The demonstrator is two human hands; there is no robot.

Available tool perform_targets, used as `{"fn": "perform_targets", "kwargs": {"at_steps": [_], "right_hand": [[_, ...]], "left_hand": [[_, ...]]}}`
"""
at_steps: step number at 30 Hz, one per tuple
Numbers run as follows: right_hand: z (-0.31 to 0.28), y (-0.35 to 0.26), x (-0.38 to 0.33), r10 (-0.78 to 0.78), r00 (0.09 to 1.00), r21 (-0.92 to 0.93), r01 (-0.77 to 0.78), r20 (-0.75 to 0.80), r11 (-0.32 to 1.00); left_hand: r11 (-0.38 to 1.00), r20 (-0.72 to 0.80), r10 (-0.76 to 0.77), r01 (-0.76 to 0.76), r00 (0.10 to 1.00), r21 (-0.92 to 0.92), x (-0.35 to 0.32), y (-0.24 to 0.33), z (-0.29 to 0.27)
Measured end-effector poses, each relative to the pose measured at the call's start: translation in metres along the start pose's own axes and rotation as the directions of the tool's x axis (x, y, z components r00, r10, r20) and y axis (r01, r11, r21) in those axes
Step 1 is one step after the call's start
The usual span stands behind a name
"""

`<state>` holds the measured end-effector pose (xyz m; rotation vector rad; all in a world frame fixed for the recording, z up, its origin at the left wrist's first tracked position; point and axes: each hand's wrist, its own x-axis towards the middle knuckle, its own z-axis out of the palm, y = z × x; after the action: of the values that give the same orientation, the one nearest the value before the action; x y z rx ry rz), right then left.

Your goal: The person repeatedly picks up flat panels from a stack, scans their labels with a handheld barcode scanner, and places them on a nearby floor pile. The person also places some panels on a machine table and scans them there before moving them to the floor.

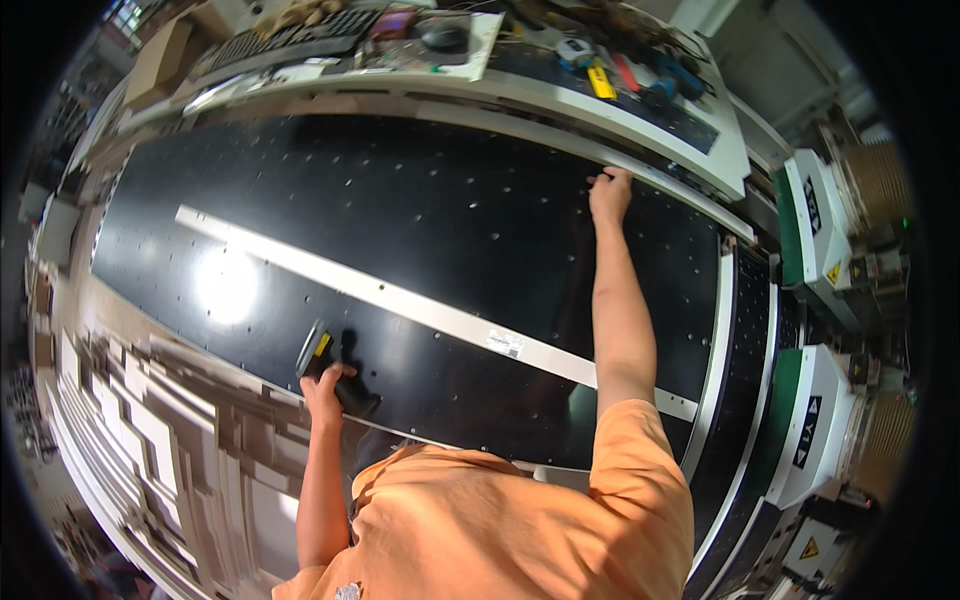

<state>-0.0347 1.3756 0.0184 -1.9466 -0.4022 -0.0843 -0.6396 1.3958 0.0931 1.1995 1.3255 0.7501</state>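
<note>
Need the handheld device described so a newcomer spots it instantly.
Find the large black table. Over its near edge, the person's left grip holds a dark handheld device. Its yellow patch sets it apart from the long white strip beyond.

Place: a workshop of the industrial kind, as is shown by the fittings.
Black surface [420, 215]: a long, dark top is dotted with small spots and crossed by a pale strip [330, 275].
Machine units [818, 225]: white-and-green housings are ranged along the right side and marked with yellow warning triangles [833, 271].
Boards [150, 420]: pale, flat pieces are massed in layers at lower left.
Cluttered surface [735, 165]: a keyboard [285, 50] and hand tools [602, 82] are crowded together at the far side.
</note>
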Motion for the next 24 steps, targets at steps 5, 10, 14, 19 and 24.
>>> {"fn": "perform_targets", "kwargs": {"at_steps": [5, 10, 14, 19, 24], "right_hand": [[-0.008, 0.0, -0.003, 0.036, 0.995, 0.059, -0.042, 0.091, 0.997], [-0.027, -0.007, -0.002, 0.137, 0.966, 0.297, -0.2, 0.22, 0.934], [-0.077, -0.031, -0.058, -0.067, 0.826, 0.036, 0.056, 0.56, 0.998], [-0.168, -0.069, -0.221, -0.271, 0.663, -0.097, 0.462, 0.698, 0.882], [-0.204, -0.082, -0.336, -0.391, 0.653, -0.383, 0.724, 0.649, 0.574]], "left_hand": [[0.999, -0.012, -0.006, 0.005, 1.0, -0.054, -0.026, -0.009, 0.0], [0.956, 0.095, -0.072, 0.096, 0.993, -0.277, -0.078, -0.023, -0.006], [0.953, 0.129, -0.087, 0.12, 0.988, -0.279, -0.111, -0.039, -0.018], [0.958, 0.14, -0.107, 0.139, 0.984, -0.252, -0.132, -0.055, -0.037], [0.96, 0.09, -0.107, 0.126, 0.99, -0.25, -0.172, -0.054, -0.046]]}}
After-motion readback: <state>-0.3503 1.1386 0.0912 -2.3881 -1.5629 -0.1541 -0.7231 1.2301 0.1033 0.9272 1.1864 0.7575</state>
